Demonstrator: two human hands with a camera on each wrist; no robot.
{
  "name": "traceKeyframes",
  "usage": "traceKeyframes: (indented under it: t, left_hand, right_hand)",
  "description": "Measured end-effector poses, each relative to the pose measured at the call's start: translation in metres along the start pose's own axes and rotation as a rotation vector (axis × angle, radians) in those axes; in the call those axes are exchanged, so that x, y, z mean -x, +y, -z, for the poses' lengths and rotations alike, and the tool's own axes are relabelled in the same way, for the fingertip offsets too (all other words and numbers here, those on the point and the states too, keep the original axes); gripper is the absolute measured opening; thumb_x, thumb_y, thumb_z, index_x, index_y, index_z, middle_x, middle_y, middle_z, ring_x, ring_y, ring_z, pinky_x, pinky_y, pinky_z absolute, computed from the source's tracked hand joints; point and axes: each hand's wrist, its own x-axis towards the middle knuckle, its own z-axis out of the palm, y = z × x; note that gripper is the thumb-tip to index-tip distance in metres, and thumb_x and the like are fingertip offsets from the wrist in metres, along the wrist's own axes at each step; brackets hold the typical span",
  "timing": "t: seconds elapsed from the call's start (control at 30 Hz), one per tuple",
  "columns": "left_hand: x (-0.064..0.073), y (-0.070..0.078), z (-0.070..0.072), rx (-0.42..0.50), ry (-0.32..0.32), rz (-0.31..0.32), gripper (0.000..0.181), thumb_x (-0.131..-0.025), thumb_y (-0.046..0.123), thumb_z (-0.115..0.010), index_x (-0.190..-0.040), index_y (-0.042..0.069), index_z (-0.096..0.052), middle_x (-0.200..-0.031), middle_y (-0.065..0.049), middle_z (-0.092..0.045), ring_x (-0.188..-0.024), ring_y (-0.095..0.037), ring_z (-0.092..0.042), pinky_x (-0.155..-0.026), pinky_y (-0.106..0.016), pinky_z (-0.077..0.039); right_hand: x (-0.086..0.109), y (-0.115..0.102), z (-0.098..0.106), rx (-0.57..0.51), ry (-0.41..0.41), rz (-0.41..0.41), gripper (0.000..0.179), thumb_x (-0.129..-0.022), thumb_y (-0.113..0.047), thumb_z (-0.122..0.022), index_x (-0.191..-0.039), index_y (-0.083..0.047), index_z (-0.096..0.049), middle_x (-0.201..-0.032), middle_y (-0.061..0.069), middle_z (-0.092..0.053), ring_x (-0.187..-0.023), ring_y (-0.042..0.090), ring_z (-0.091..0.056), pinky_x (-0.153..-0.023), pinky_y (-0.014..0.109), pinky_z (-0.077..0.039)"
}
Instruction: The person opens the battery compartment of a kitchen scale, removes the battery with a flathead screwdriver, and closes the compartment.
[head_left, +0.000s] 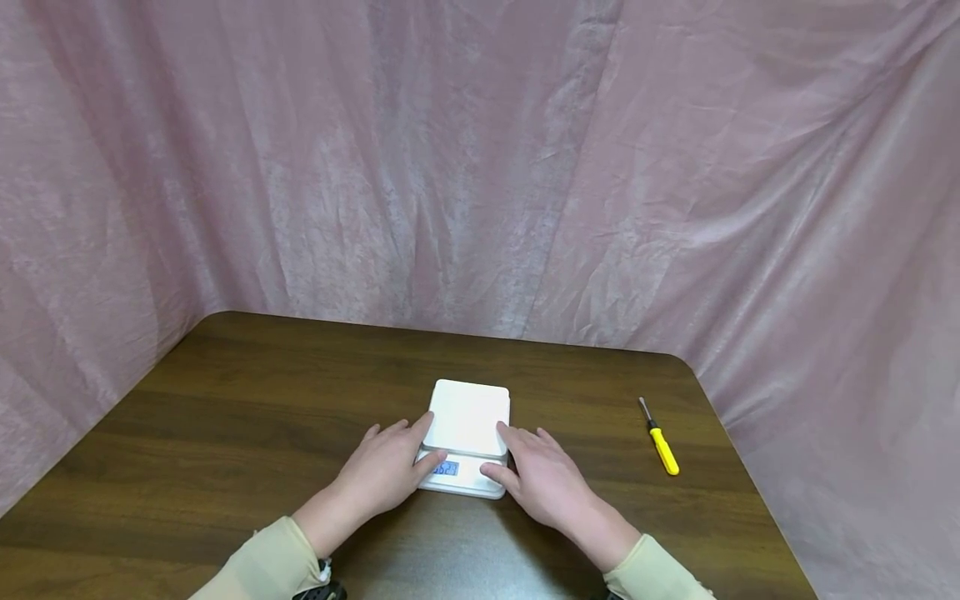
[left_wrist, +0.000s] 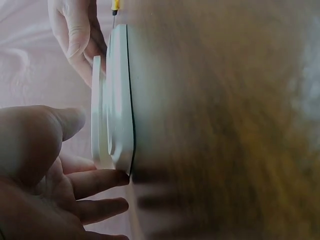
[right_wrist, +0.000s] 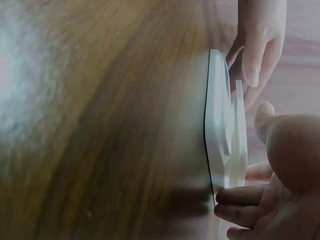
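Observation:
A white digital kitchen scale (head_left: pixel 468 417) lies flat on the table, its square platform toward the back and a lit blue display (head_left: pixel 446 468) at the front. My left hand (head_left: pixel 384 468) is at its left side, fingers extended along the edge and thumb over the front panel beside the display. On the opposite side, my right hand (head_left: pixel 546 477) touches the scale's right edge with straight fingers, its thumb above the front panel. In the left wrist view, fingertips (left_wrist: pixel 117 177) meet the lower side of the scale (left_wrist: pixel 120 100). The right wrist view shows fingertips (right_wrist: pixel 225 196) at the base's edge.
To the right on the brown wooden table (head_left: pixel 300 383) lies a screwdriver (head_left: pixel 663 450) with a yellow handle, its metal shaft pointing toward the back. A pink curtain (head_left: pixel 420 167) hangs behind and around the table. The table's rounded back corners show.

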Motion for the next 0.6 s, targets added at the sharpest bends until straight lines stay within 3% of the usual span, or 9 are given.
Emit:
traceKeyframes:
  t: [0.13, 0.3, 0.47, 0.6]
  left_hand:
    - [0.0, 0.0, 0.004, 0.03, -0.032, -0.008, 0.066, -0.11, 0.043, -0.07, -0.16, 0.002, -0.057, -0.152, -0.017, -0.066, -0.145, -0.046, -0.057, -0.121, -0.077, -0.032]
    - [-0.012, -0.009, 0.008, 0.087, -0.052, 0.024, 0.068, -0.111, 0.045, -0.068, -0.164, 0.006, -0.052, -0.155, -0.017, -0.063, -0.147, -0.043, -0.056, -0.122, -0.077, -0.029]
    - [-0.027, -0.017, 0.008, 0.068, -0.04, 0.063, 0.074, -0.111, 0.045, -0.066, -0.166, -0.001, -0.045, -0.163, -0.024, -0.053, -0.153, -0.046, -0.047, -0.124, -0.076, -0.027]
    - [-0.034, -0.017, 0.005, 0.046, -0.04, 0.094, 0.074, -0.113, 0.045, -0.063, -0.165, -0.004, -0.045, -0.164, -0.027, -0.051, -0.156, -0.049, -0.04, -0.125, -0.075, -0.025]
  right_hand:
    - [-0.001, 0.005, 0.003, 0.004, -0.018, -0.019, 0.069, -0.11, -0.044, -0.068, -0.158, 0.004, -0.054, -0.149, 0.023, -0.066, -0.141, 0.036, -0.062, -0.126, 0.063, -0.035]
    - [-0.011, 0.014, 0.008, 0.017, -0.027, -0.097, 0.074, -0.112, -0.047, -0.065, -0.163, 0.004, -0.048, -0.15, 0.022, -0.066, -0.14, 0.035, -0.064, -0.126, 0.062, -0.034]
    - [-0.026, 0.022, 0.01, 0.041, -0.01, -0.191, 0.077, -0.112, -0.05, -0.063, -0.162, 0.007, -0.048, -0.154, 0.025, -0.062, -0.144, 0.041, -0.059, -0.126, 0.061, -0.035]
    - [-0.034, 0.024, 0.008, 0.058, -0.011, -0.217, 0.075, -0.113, -0.051, -0.061, -0.159, 0.008, -0.052, -0.156, 0.027, -0.059, -0.149, 0.046, -0.052, -0.126, 0.061, -0.035]
